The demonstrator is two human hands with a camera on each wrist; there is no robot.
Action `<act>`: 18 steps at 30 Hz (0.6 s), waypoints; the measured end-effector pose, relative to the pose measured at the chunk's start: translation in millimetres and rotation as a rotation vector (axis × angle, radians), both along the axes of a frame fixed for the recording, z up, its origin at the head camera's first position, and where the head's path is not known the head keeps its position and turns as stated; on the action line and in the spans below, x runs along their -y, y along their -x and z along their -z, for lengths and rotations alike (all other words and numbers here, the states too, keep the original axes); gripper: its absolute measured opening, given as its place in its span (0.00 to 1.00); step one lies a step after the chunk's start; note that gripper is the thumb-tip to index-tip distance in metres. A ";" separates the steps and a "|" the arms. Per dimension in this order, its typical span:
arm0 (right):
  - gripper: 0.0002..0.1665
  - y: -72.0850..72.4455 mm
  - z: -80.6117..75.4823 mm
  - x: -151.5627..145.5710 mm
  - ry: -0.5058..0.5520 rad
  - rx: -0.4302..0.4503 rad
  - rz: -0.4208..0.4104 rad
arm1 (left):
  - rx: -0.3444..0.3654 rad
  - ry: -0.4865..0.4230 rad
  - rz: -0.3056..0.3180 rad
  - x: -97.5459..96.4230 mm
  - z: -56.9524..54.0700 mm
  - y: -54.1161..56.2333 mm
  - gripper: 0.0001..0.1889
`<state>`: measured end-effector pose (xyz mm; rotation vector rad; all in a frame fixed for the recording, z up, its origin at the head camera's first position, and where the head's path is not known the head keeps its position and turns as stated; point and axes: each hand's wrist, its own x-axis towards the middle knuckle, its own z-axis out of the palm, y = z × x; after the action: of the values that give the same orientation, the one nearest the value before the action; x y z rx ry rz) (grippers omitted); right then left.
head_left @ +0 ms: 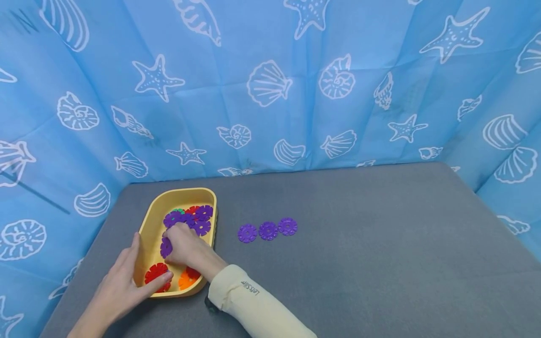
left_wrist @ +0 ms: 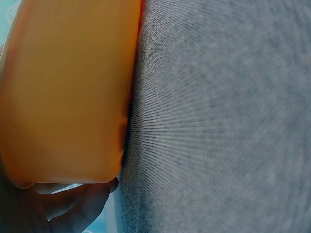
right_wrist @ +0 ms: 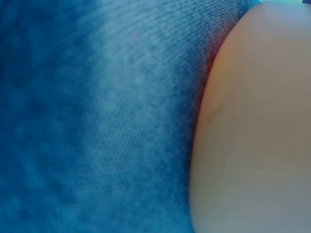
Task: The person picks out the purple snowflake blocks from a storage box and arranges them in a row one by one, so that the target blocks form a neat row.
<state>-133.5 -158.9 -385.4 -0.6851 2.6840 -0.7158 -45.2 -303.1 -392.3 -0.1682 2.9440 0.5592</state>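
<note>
A yellow plastic tray (head_left: 177,193) stands at the left of the table with several snowflake discs inside. My left hand (head_left: 120,284) holds its near left corner, fingers along the outer wall and thumb reaching over the near rim; in the left wrist view, fingers (left_wrist: 80,206) bend against the tray's outside (left_wrist: 68,97). My right hand (head_left: 186,245) reaches down into the tray and pinches a purple snowflake disc (head_left: 166,248) between thumb and fingers, partly hiding it. More purple discs (head_left: 203,227) lie just beyond that hand. A red disc (head_left: 156,272) lies near the left thumb.
Three purple snowflake discs (head_left: 268,230) lie in a row on the grey table (head_left: 359,263), right of the tray. An orange disc (head_left: 186,281) sits in the tray's near right corner. A blue curtain (head_left: 296,117) with shell drawings hangs behind the table.
</note>
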 end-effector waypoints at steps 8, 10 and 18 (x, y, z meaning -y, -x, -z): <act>0.26 -3.0 -1.9 -2.0 0.033 0.017 0.015 | -0.014 -0.004 0.004 0.1 0.4 -0.2 0.69; 0.26 -2.9 -2.7 -2.8 0.039 0.006 0.008 | -0.013 -0.004 0.002 0.0 0.1 -0.4 0.69; 0.31 -0.7 -3.6 -7.4 0.095 -0.108 -0.035 | 0.003 0.008 0.002 -0.4 0.1 0.8 0.68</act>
<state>-132.8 -151.6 -381.8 -0.8147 2.7414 -0.8247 -46.1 -302.7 -392.4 -0.1674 2.9437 0.5473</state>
